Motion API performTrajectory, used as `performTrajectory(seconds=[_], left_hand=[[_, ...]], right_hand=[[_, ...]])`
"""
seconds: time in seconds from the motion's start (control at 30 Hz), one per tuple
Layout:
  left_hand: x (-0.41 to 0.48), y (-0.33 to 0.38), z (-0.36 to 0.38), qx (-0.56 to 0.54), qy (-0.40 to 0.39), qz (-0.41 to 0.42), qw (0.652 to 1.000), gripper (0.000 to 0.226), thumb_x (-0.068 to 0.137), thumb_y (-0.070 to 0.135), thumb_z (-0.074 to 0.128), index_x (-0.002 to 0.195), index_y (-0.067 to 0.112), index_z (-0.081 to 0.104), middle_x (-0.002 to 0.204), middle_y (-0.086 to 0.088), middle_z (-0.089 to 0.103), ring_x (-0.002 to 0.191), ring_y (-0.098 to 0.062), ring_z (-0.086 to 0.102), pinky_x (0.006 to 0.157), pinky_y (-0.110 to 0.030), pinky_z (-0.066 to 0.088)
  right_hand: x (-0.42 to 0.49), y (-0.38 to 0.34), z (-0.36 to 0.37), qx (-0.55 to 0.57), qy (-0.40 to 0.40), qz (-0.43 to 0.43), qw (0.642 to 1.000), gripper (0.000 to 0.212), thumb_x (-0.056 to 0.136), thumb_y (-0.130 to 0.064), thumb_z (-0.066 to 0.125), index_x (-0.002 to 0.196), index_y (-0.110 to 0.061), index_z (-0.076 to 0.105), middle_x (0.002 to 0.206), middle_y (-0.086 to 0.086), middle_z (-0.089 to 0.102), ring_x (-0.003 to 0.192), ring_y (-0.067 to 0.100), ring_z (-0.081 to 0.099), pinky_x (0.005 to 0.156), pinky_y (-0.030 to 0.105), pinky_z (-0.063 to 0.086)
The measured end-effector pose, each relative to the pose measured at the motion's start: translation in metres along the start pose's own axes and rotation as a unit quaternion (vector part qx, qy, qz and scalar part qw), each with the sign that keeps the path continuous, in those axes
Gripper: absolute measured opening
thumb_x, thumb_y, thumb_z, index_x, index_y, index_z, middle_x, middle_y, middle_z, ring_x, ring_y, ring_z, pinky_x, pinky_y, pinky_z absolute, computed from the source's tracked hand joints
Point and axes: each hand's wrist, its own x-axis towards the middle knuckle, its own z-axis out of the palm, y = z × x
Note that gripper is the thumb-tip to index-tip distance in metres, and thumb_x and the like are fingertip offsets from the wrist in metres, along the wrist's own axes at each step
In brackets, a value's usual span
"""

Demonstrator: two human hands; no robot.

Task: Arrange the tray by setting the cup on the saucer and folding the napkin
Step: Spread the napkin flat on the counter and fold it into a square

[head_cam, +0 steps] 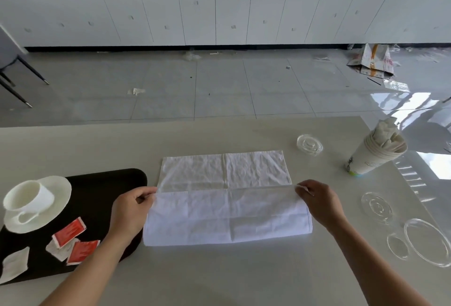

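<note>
A white cloth napkin lies spread on the table in front of me, its near half lifted and folded over toward the far half. My left hand pinches the left corner of the lifted edge. My right hand pinches the right corner. On the left stands a black tray. A white cup sits tilted on a white saucer at the tray's far left.
Red and white sachets lie on the tray. A stack of paper cups stuffed with cloth stands at the right. Clear glass dishes and glass saucers lie along the right side of the table. The floor lies beyond the table's far edge.
</note>
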Motion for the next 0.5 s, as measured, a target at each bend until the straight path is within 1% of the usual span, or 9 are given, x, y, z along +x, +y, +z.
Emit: performTrajectory(seconds=[0.07, 0.2, 0.27, 0.37, 0.43, 0.5], left_hand=[[0.02, 0.005, 0.002, 0.003, 0.007, -0.006, 1.0, 0.021, 0.086, 0.01, 0.068, 0.103, 0.022, 0.073, 0.09, 0.019, 0.067, 0.087, -0.001, 0.063, 0.073, -0.015, 0.044], [0.064, 0.013, 0.011, 0.0, 0.017, -0.028, 0.999, 0.019, 0.084, 0.01, 0.068, 0.098, 0.021, 0.075, 0.088, 0.014, 0.07, 0.086, -0.004, 0.064, 0.073, -0.019, 0.046], [0.086, 0.016, 0.019, -0.003, 0.02, -0.034, 0.999, 0.018, 0.084, 0.009, 0.067, 0.096, 0.021, 0.075, 0.088, 0.01, 0.071, 0.085, -0.009, 0.066, 0.074, -0.024, 0.049], [0.116, 0.015, 0.034, 0.004, 0.025, -0.05, 0.998, 0.018, 0.085, 0.008, 0.066, 0.098, 0.016, 0.075, 0.093, 0.001, 0.073, 0.087, -0.016, 0.066, 0.081, -0.034, 0.053], [0.132, 0.013, 0.044, 0.012, 0.029, -0.06, 0.998, 0.019, 0.084, 0.007, 0.065, 0.099, 0.014, 0.074, 0.095, -0.001, 0.073, 0.089, -0.019, 0.066, 0.082, -0.034, 0.052], [0.144, 0.008, 0.051, 0.025, 0.026, -0.068, 0.997, 0.02, 0.084, 0.006, 0.064, 0.099, 0.014, 0.074, 0.097, -0.003, 0.073, 0.09, -0.02, 0.066, 0.081, -0.033, 0.051]], right_hand=[[0.022, -0.007, 0.005, 0.002, -0.007, 0.004, 1.0, 0.008, 0.09, -0.021, 0.069, 0.083, -0.022, 0.073, 0.075, -0.007, 0.071, 0.073, 0.015, 0.065, 0.06, 0.025, 0.045], [0.067, -0.016, 0.016, -0.006, -0.011, 0.012, 1.0, 0.008, 0.091, -0.02, 0.067, 0.084, -0.02, 0.072, 0.074, 0.0, 0.07, 0.073, 0.023, 0.065, 0.065, 0.033, 0.047], [0.088, -0.019, 0.024, -0.018, -0.011, 0.017, 1.0, 0.009, 0.091, -0.02, 0.066, 0.086, -0.017, 0.072, 0.076, 0.004, 0.071, 0.073, 0.027, 0.064, 0.067, 0.035, 0.048], [0.118, -0.023, 0.037, -0.034, -0.013, 0.032, 0.999, 0.011, 0.092, -0.02, 0.064, 0.088, -0.013, 0.072, 0.079, 0.01, 0.071, 0.077, 0.033, 0.064, 0.07, 0.038, 0.049], [0.136, -0.022, 0.045, -0.044, -0.015, 0.047, 0.998, 0.013, 0.093, -0.021, 0.063, 0.089, -0.011, 0.072, 0.079, 0.012, 0.07, 0.078, 0.035, 0.064, 0.071, 0.04, 0.05], [0.149, -0.018, 0.052, -0.059, -0.022, 0.055, 0.996, 0.015, 0.093, -0.022, 0.062, 0.089, -0.011, 0.072, 0.075, 0.009, 0.067, 0.077, 0.034, 0.063, 0.07, 0.039, 0.05]])
